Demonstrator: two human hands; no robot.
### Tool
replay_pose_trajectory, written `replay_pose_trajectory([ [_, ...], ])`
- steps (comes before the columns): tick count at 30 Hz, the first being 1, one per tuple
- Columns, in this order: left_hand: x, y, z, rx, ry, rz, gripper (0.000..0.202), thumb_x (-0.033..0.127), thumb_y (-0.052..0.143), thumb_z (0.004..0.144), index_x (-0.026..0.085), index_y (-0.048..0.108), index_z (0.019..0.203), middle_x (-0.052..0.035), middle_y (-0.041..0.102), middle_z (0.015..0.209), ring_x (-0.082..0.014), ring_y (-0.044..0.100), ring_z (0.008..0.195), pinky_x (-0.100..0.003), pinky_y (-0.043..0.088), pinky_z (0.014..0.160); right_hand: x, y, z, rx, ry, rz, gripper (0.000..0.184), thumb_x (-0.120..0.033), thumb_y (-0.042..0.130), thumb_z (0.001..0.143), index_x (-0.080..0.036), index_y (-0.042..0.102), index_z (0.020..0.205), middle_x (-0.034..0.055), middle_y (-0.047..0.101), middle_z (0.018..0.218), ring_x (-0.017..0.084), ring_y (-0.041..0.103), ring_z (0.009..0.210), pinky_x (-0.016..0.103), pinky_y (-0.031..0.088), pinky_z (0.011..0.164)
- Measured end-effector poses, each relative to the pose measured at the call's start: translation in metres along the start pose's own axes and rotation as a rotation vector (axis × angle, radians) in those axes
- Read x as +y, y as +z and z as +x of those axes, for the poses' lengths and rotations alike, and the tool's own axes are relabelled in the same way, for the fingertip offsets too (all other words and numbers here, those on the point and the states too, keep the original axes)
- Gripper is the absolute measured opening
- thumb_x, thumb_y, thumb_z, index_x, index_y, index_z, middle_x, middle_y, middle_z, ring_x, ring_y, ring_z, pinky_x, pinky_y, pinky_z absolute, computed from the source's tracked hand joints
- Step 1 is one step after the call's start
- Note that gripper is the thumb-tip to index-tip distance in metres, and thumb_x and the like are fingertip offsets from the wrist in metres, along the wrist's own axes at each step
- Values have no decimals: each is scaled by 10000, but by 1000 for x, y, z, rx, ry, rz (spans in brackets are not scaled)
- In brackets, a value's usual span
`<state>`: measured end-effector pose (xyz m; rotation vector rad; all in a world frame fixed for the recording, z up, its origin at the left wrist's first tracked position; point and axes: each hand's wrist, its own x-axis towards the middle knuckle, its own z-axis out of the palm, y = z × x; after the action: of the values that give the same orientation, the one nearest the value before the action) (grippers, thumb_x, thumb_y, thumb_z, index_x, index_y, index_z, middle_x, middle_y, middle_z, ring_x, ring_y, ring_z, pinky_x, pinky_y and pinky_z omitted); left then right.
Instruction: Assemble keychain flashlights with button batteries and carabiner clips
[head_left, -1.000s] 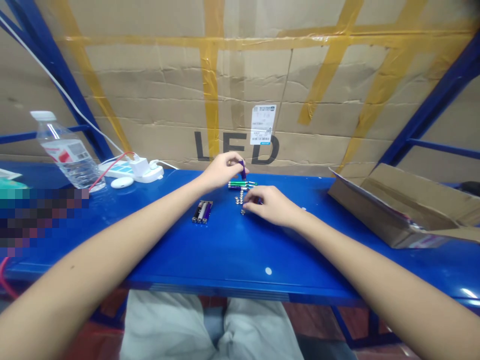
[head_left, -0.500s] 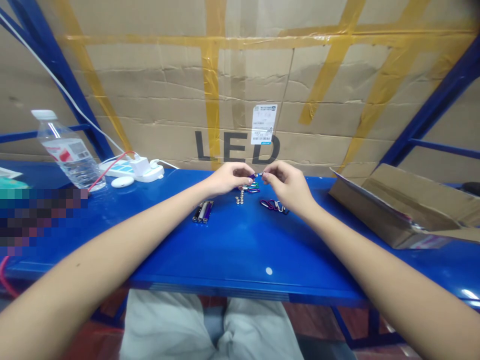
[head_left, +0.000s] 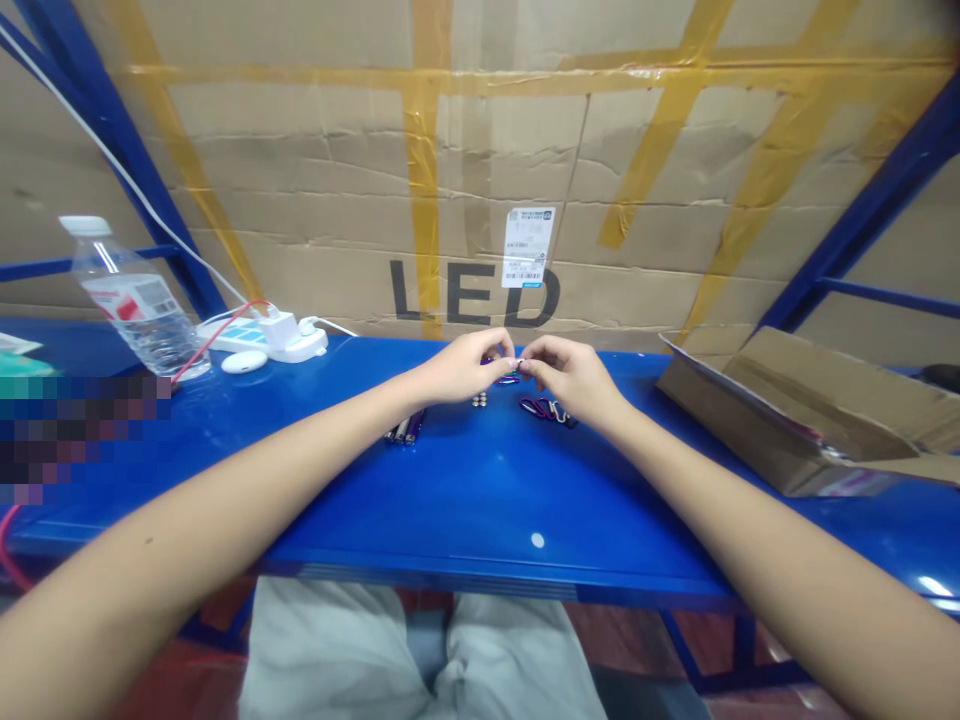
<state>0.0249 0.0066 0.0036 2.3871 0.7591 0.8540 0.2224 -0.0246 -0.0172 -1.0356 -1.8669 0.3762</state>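
Observation:
My left hand (head_left: 472, 365) is closed, thumb and fingers pinching a small purple tube that its fingers now mostly hide. The fingertips of my right hand (head_left: 566, 372) press together on a small metal piece (head_left: 520, 363), right up against the left fingertips. Just below the hands, small shiny round metal pieces (head_left: 480, 400) lie on the table. A purple carabiner clip (head_left: 508, 379) shows under the left fingers. More carabiners (head_left: 549, 411) lie below the right hand. Several purple and silver tubes (head_left: 405, 430) lie side by side, partly covered by my left wrist.
The blue table (head_left: 450, 510) has an open cardboard box (head_left: 757, 430) on its right. At the left stand a water bottle (head_left: 139, 300) and a white power strip (head_left: 300, 345) with cables. A large taped carton (head_left: 322, 200) rises behind.
My hands have come together, closing the gap between the tube and the metal piece. My left hand has shifted slightly down and right, covering more of the round pieces and tubes.

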Motion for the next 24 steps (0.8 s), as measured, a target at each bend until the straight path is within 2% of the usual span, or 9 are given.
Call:
replay_pose_trajectory([
  [5, 9, 2, 0, -48, -17, 317, 314, 273, 386, 969, 162, 621, 793, -61, 666, 777, -190, 590, 729, -313, 412, 670, -2, -5, -1, -69, -35, -143, 190, -261, 536, 879, -169, 689, 812, 37, 685, 692, 161, 599, 622, 289, 433, 638],
  [8, 9, 5, -1, -70, 33, 368, 280, 267, 423, 963, 165, 624, 796, -62, 667, 748, -189, 593, 696, -304, 402, 642, -3, -9, -2, -159, -107, -237, 236, -251, 499, 895, -169, 689, 782, 48, 699, 698, 167, 611, 638, 284, 427, 648],
  [12, 7, 10, -4, -41, 120, 417, 247, 269, 438, 972, 160, 621, 846, -83, 681, 811, -204, 618, 751, -313, 431, 680, -5, -13, -2, -194, -150, -281, 236, -228, 493, 879, -173, 649, 712, 34, 672, 653, 153, 587, 605, 274, 413, 638],
  [17, 10, 13, -10, -23, 205, 496, 132, 219, 440, 959, 164, 559, 947, -109, 672, 937, -230, 633, 848, -330, 455, 726, -13, -15, -2, -255, -9, -137, 266, -279, 534, 860, -174, 576, 619, 8, 609, 555, 134, 527, 524, 270, 400, 590],
  [20, 14, 14, -12, -34, 234, 554, 106, 199, 420, 959, 170, 518, 934, -107, 654, 921, -229, 625, 818, -329, 443, 695, -17, -16, -2, -296, 79, -36, 272, -316, 553, 847, -176, 561, 614, 4, 595, 537, 131, 511, 495, 272, 398, 560],
  [24, 19, 13, -12, -29, 199, 541, 90, 225, 420, 963, 177, 496, 952, -96, 649, 875, -230, 623, 788, -328, 421, 661, -21, -18, -1, -286, 88, -49, 272, -322, 573, 825, -174, 558, 597, -1, 580, 515, 126, 496, 490, 267, 385, 545],
])
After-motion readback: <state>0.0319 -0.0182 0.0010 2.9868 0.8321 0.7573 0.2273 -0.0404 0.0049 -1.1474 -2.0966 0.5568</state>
